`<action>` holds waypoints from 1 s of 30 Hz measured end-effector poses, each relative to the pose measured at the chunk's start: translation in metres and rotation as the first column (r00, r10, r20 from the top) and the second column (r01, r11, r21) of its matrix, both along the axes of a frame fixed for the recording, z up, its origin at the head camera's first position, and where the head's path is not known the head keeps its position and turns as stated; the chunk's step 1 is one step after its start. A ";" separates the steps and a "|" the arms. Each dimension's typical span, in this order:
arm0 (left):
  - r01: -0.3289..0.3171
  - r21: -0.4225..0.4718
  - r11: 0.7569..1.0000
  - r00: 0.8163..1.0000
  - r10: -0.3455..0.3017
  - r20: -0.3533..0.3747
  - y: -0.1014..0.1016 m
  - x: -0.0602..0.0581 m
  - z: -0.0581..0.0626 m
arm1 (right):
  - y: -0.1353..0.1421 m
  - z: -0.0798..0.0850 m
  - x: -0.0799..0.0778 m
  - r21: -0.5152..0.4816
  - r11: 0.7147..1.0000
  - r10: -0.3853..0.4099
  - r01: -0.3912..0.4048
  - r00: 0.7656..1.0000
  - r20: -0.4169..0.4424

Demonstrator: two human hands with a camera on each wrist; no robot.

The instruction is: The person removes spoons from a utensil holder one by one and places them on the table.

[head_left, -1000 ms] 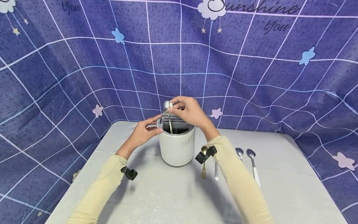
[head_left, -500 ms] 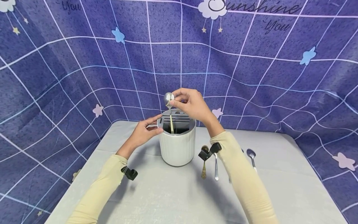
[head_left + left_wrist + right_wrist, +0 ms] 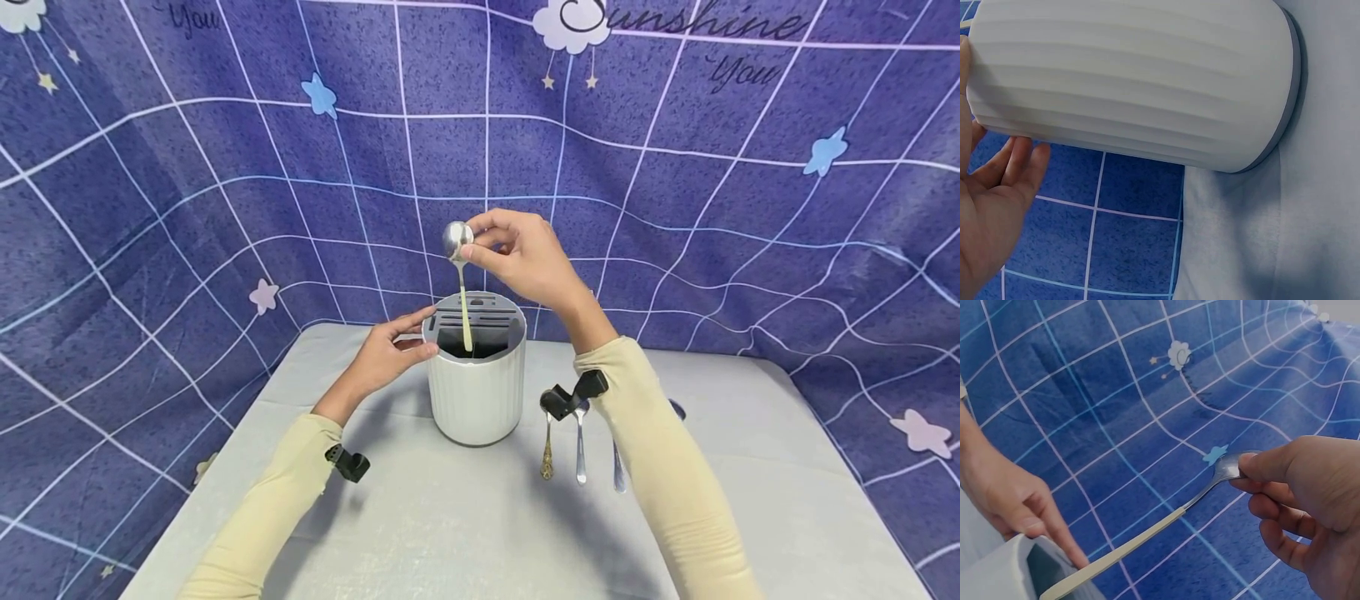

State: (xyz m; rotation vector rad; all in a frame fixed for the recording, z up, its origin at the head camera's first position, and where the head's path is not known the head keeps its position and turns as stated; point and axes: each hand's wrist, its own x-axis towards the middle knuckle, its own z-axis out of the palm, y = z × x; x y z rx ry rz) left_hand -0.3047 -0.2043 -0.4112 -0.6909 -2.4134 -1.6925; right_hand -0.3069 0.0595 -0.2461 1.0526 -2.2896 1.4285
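My right hand (image 3: 525, 254) pinches a spoon (image 3: 1135, 540) by its silver bowl, between thumb and fingers. The spoon's long cream handle points down, its end at the wide front opening of a white ribbed utensil holder (image 3: 476, 404). In the right wrist view the handle slants down to the left, overlapping the holder's rim. My left hand (image 3: 382, 354) touches the holder's upper left side, thumb at the front rim and forefinger extended farther back. The left wrist view shows several fingertips against the ribbed wall (image 3: 1135, 81).
On the grey-clothed table (image 3: 420, 517), right of the holder, lie an ornate gold-handled spoon (image 3: 547, 458), a silver spoon (image 3: 581, 454) and another silver handle (image 3: 619, 475). My right sleeve (image 3: 667, 467) partly covers the cutlery. A blue patterned cloth (image 3: 360, 167) hangs behind.
My right hand has risen with the spoon, lifting more of the cream handle out of the holder's opening. The left hand has stayed at the rim.
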 end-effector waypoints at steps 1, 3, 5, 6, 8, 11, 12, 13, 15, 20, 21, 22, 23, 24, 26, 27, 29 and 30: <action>0.000 0.000 1.000 1.000 0.000 -0.001 0.000 0.000 0.000 | 0.001 0.002 0.000 -0.002 1.000 -0.004 0.004 1.000 -0.002; -0.004 0.001 1.000 1.000 0.004 -0.003 0.000 0.000 0.000 | 0.003 0.005 0.000 -0.010 1.000 -0.012 0.012 1.000 0.005; -0.004 0.005 1.000 1.000 0.004 -0.007 0.001 0.000 -0.001 | 0.006 0.008 0.000 -0.018 1.000 -0.015 0.015 1.000 0.003; -0.004 0.006 1.000 1.000 0.004 -0.012 0.001 0.000 -0.001 | 0.007 0.009 0.000 -0.022 1.000 -0.016 0.016 1.000 0.006; -0.006 0.011 1.000 1.000 0.006 -0.016 0.001 0.000 -0.002 | 0.011 0.011 0.001 -0.031 0.999 -0.019 0.019 1.000 0.010; -0.003 0.012 1.000 1.000 0.003 -0.020 0.001 0.000 -0.002 | 0.018 0.015 0.001 -0.046 0.999 -0.028 0.027 1.000 -0.003; -0.003 0.014 1.000 1.000 0.003 -0.020 0.001 0.000 -0.002 | 0.021 0.016 0.002 -0.050 0.998 -0.034 0.034 0.999 -0.007; -0.004 0.018 1.000 1.000 0.004 -0.017 0.001 -0.001 -0.002 | 0.024 0.017 0.002 -0.054 0.998 -0.041 0.040 0.999 -0.011; -0.006 0.022 1.000 1.000 0.006 -0.017 0.000 -0.001 -0.002 | 0.029 0.019 0.003 -0.068 0.996 -0.052 0.050 0.999 -0.017; -0.012 0.028 1.000 1.000 0.013 -0.021 -0.001 -0.002 -0.003 | 0.042 0.020 0.003 -0.107 0.991 -0.085 0.085 0.996 0.004; -0.013 0.027 1.000 1.000 0.013 -0.022 -0.001 -0.002 -0.003 | 0.045 0.020 0.002 -0.108 0.989 -0.097 0.096 0.995 0.005; -0.013 0.026 1.000 1.000 0.014 -0.022 -0.001 -0.002 -0.003 | 0.048 0.019 0.002 -0.108 0.988 -0.106 0.106 0.994 0.008; -0.011 0.025 1.000 1.000 0.012 -0.021 -0.001 -0.002 -0.003 | 0.051 0.018 0.002 -0.105 0.987 -0.118 0.117 0.993 0.006; -0.010 0.024 1.000 1.000 0.011 -0.021 0.000 -0.002 -0.004 | 0.054 0.018 0.002 -0.104 0.987 -0.125 0.125 0.992 0.006; -0.010 0.023 1.000 1.000 0.010 -0.020 0.000 -0.003 -0.004 | 0.061 0.016 0.002 -0.104 0.985 -0.138 0.138 0.990 0.006; -0.011 0.020 1.000 1.000 0.011 -0.019 0.000 -0.003 -0.004 | 0.065 0.015 0.002 -0.105 0.984 -0.143 0.143 0.990 0.007; -0.010 0.015 1.000 1.000 0.011 -0.018 0.000 -0.003 -0.005 | 0.073 0.013 0.002 -0.112 0.982 -0.154 0.155 0.988 0.017; -0.012 0.012 1.000 1.000 0.012 -0.018 0.000 -0.002 -0.004 | 0.077 0.011 0.001 -0.111 0.981 -0.159 0.161 0.987 0.022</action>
